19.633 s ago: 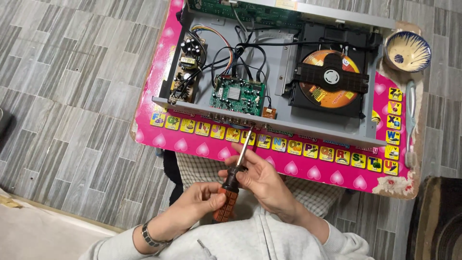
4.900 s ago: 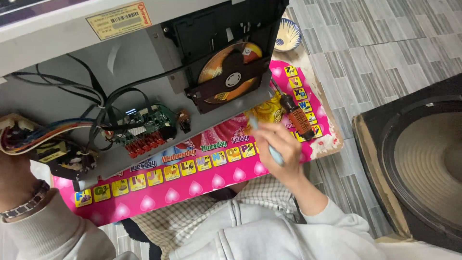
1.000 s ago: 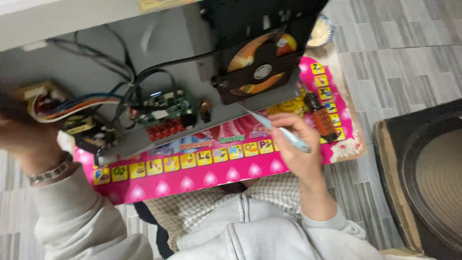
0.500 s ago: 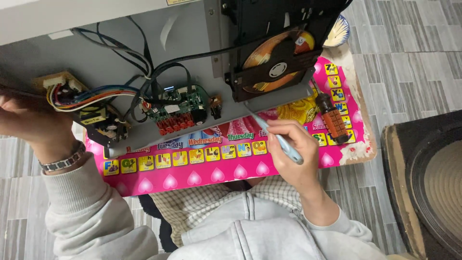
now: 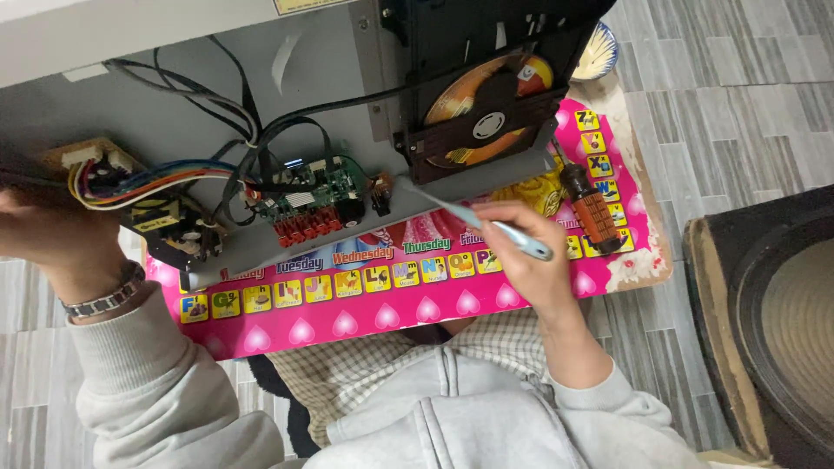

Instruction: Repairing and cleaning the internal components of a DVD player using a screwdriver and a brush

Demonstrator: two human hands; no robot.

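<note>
1. My right hand [image 5: 521,247] is closed around a thin light-blue plastic toothbrush [image 5: 486,227], and my fingers pinch its handle.
2. The brush end points at the front edge of the big open grey metal player case [image 5: 174,113], just beside the small green circuit board [image 5: 304,193] inside it.
3. My left hand [image 5: 48,239] is at the left end of the grey case, next to the brown power board [image 5: 165,230] with its bunch of coloured wires [image 5: 148,178]. I cannot tell if these fingers are gripping or loose (the edge of the view cuts them off).
4. A silver metal watch band [image 5: 104,295] sits on my left wrist.
5. At the right end of the case is the black disc tray [image 5: 486,52] with an orange shiny disc [image 5: 452,100] in it.
6. The case rests on a pink play table with little picture squares and hearts [image 5: 365,317].
7. A screwdriver with an orange and black handle [image 5: 592,208] lies on the pink table, just right of my right hand.
8. A small blue and white bowl [image 5: 598,52] sits past the tray, at the table's far corner.
</note>
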